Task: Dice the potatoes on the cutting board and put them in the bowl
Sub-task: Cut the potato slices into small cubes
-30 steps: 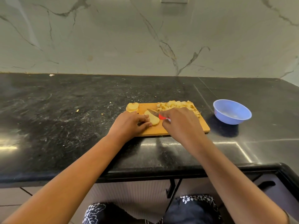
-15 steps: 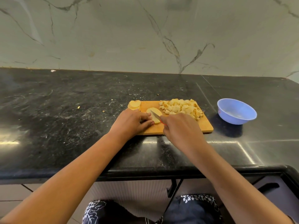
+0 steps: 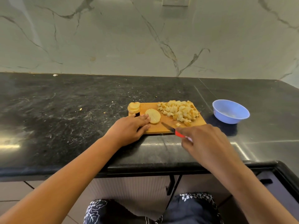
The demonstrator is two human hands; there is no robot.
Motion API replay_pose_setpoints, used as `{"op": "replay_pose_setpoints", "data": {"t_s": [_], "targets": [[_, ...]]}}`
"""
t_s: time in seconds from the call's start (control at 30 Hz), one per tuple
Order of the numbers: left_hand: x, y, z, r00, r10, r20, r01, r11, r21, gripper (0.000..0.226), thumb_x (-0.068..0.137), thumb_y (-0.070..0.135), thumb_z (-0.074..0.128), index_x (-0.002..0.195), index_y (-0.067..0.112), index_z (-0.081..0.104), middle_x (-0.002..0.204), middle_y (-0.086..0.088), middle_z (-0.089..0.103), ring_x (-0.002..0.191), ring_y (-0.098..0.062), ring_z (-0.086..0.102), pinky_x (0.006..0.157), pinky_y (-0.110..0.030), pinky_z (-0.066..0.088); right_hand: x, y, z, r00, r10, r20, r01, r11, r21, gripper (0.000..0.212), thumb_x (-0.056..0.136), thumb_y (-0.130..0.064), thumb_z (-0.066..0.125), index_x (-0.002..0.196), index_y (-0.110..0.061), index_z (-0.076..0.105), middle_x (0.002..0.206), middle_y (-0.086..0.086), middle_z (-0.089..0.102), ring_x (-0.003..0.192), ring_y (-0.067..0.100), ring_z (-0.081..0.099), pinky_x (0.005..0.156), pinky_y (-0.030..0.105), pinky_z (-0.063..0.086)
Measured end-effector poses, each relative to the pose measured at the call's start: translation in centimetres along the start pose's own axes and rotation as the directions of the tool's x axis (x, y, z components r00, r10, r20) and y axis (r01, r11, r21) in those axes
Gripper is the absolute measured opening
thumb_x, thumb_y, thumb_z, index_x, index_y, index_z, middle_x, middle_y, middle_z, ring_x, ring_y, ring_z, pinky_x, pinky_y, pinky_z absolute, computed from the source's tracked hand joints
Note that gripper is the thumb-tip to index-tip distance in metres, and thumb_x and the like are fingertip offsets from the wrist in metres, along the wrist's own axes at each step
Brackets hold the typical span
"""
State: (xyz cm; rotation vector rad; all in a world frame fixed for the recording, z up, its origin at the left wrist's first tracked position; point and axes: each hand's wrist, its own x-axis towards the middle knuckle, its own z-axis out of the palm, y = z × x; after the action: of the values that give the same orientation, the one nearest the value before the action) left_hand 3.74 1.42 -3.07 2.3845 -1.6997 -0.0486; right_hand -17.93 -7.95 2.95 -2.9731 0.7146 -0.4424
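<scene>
Your left hand [image 3: 129, 128] lies on the near left corner of the cutting board [image 3: 163, 129], fingers fairly straight, their tips touching the near edge of a round potato slice [image 3: 153, 116]. Your right hand [image 3: 205, 141] is curled around the red handle of a knife [image 3: 168, 126], just off the board's near edge; the blade reaches over the board and points toward the slice, with a gap between them, and you cannot tell whether the tip touches the wood. Behind everything stands a veined marble wall [image 3: 113, 38], and below it runs the black countertop [image 3: 64, 110] that carries the board. A blue bowl [image 3: 230, 111] sits on the counter to the right of the board, apart from it. On the board's far right part lies the pile of diced potato [image 3: 179, 110], with one cube loose near the blade. A small stack of slices [image 3: 134, 107] sits at the far left corner, partly overhanging the board's edge.
</scene>
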Motion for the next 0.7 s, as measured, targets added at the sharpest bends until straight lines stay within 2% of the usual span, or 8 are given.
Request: {"op": "replay_pose_setpoints", "data": {"t_s": [0.07, 0.17, 0.27, 0.37, 0.43, 0.6, 0.7], "targets": [[0.0, -0.2, 0.1, 1.0, -0.005, -0.013, 0.005, 1.0, 0.024, 0.048, 0.101, 0.043, 0.033, 0.145, 0.025, 0.036, 0.151, 0.01, 0.03, 0.14, -0.02, 0.028, 0.113, -0.036, 0.026, 1.1, -0.2, 0.2, 0.997, 0.01, -0.072, -0.007, 0.999, 0.043, 0.038, 0.096, -0.024, 0.045, 0.131, -0.035, 0.054, 0.094, -0.004, 0.068, 0.069, 0.012, 0.051, 0.051, 0.019, 0.034], [0.0, -0.5, 0.2, 0.999, 0.01, -0.053, -0.009, 1.0, 0.029, 0.053, 0.096, 0.049, 0.028, 0.141, 0.024, 0.044, 0.148, 0.007, 0.037, 0.137, -0.02, 0.036, 0.113, -0.037, 0.03, 3.4, -0.7, 1.8, 0.993, 0.022, -0.113, -0.012, 0.996, 0.09, 0.041, 0.095, -0.02, 0.045, 0.133, -0.032, 0.053, 0.084, -0.004, 0.066, 0.066, 0.01, 0.05, 0.054, 0.023, 0.039], [0.1, -0.7, 0.4, 0.997, 0.014, -0.074, -0.013, 1.0, 0.018, 0.058, 0.091, 0.05, 0.026, 0.137, 0.024, 0.05, 0.144, 0.007, 0.043, 0.133, -0.016, 0.042, 0.113, -0.033, 0.029, 5.1, -1.3, 3.3, 0.993, 0.017, -0.12, -0.004, 0.995, 0.103, 0.04, 0.094, -0.019, 0.047, 0.13, -0.031, 0.056, 0.07, -0.009, 0.051, 0.059, 0.006, 0.041, 0.047, 0.018, 0.025], [0.1, -0.7, 0.5, 0.995, 0.018, -0.102, -0.016, 1.0, 0.014, 0.066, 0.088, 0.055, 0.019, 0.135, 0.024, 0.053, 0.141, 0.007, 0.047, 0.131, -0.015, 0.045, 0.112, -0.033, 0.032, 5.8, -1.6, 4.2, 0.994, 0.001, -0.112, 0.01, 0.995, 0.095, 0.038, 0.095, -0.021, 0.047, 0.131, -0.031, 0.055, 0.087, -0.006, 0.064, 0.07, 0.009, 0.046, 0.052, 0.021, 0.03], [0.2, -0.8, 0.6, 0.995, 0.011, -0.099, -0.01, 1.0, 0.013, 0.063, 0.089, 0.053, 0.021, 0.135, 0.024, 0.052, 0.141, 0.007, 0.047, 0.131, -0.014, 0.045, 0.112, -0.032, 0.031, 6.1, -1.7, 4.5, 0.995, 0.0, -0.098, 0.007, 0.997, 0.077, 0.039, 0.096, -0.023, 0.046, 0.133, -0.031, 0.052, 0.099, -0.002, 0.067, 0.075, 0.012, 0.049, 0.057, 0.024, 0.035], [0.3, -0.9, 0.7, 0.994, 0.014, -0.113, -0.014, 1.0, -0.001, 0.053, 0.092, 0.046, 0.031, 0.134, 0.023, 0.054, 0.14, 0.006, 0.049, 0.13, -0.014, 0.046, 0.112, -0.033, 0.031, 6.5, -2.1, 4.2, 0.997, -0.006, -0.073, 0.012, 0.996, 0.088, 0.039, 0.096, -0.022, 0.046, 0.135, -0.029, 0.051, 0.103, -0.001, 0.068, 0.077, 0.013, 0.054, 0.06, 0.024, 0.041], [0.3, -0.9, 0.9, 0.992, 0.009, -0.127, -0.012, 1.0, -0.02, 0.054, 0.091, 0.046, 0.03, 0.131, 0.024, 0.057, 0.138, 0.006, 0.051, 0.129, -0.014, 0.048, 0.112, -0.032, 0.031, 6.6, -2.4, 4.4, 0.998, -0.011, -0.054, 0.014, 0.998, 0.061, 0.035, 0.096, -0.021, 0.046, 0.129, -0.026, 0.056, 0.104, 0.0, 0.067, 0.085, 0.016, 0.058, 0.067, 0.027, 0.049]]}}
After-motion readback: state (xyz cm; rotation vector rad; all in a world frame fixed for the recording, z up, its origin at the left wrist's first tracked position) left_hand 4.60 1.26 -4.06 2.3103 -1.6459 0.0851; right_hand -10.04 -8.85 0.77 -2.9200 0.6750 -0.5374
